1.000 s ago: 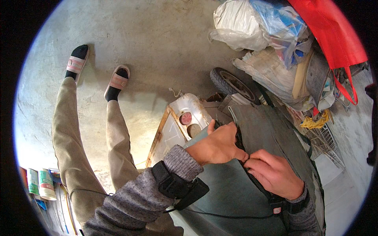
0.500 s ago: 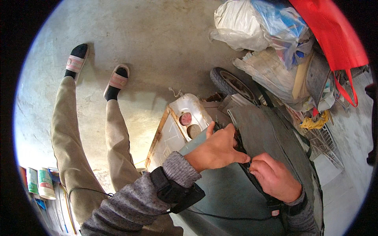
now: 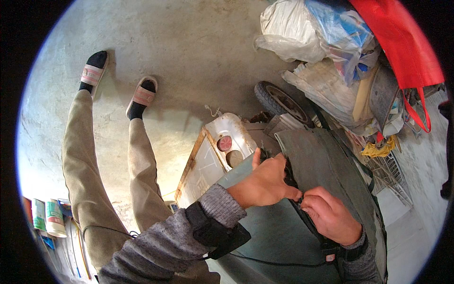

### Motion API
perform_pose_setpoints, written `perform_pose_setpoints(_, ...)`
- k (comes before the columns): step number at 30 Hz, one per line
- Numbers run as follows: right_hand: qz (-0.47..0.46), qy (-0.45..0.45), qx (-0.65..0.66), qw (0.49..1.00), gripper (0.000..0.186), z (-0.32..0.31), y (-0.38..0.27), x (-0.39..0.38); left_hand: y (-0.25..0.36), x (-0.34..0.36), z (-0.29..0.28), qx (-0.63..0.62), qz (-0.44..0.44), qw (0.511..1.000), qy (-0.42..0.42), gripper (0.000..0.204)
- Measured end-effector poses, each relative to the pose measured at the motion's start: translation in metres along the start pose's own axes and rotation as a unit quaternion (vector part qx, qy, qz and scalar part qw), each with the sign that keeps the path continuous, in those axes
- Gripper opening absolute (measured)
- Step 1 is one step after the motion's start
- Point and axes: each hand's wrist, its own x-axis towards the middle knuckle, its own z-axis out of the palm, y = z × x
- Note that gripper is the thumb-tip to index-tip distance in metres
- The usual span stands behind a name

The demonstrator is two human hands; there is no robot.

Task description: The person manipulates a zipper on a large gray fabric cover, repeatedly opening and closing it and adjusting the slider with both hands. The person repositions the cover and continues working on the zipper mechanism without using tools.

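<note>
A large grey-green fabric bag (image 3: 265,232) lies in front of me, a dark slit running along it between two panels. My left hand (image 3: 267,182) grips the slit's edge. One of its fingers sticks up, others reach into the dark gap, and the thumb stretches to my right hand's fingertips. My right hand (image 3: 331,215) is closed in a pinch at the same slit, on something small and dark that its fingers mostly cover. A black cable (image 3: 274,261) crosses the bag below both hands.
Beyond the bag stands a rusty white metal case (image 3: 227,124) with round openings. A small wheel (image 3: 281,102) lies beside it. Plastic bags (image 3: 293,33), folded sacking (image 3: 326,90) and a red bag (image 3: 402,42) pile up at far right. White-green containers (image 3: 54,220) stand at left.
Both hands have stayed at the slit, almost still. The left thumb has come slightly nearer to the right fingertips. The whole view has shifted a little.
</note>
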Motion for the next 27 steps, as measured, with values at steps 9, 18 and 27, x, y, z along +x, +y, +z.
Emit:
perform_pose_setpoints(9, -0.013, 0.000, -0.055, 0.998, 0.020, 0.001, 0.001, -0.002, -0.002, 0.002, -0.001, 0.013, 0.016, 1.000, -0.012, 0.076)
perform_pose_setpoints(18, -0.072, -0.005, -0.170, 0.983, 0.016, 0.002, -0.002, 0.000, -0.004, 0.008, -0.005, 0.043, 0.020, 0.999, -0.021, 0.078)
perform_pose_setpoints(27, -0.103, 0.005, -0.157, 0.982, 0.014, 0.004, 0.006, 0.001, 0.001, 0.010, -0.011, 0.040, -0.010, 0.999, -0.029, 0.077)
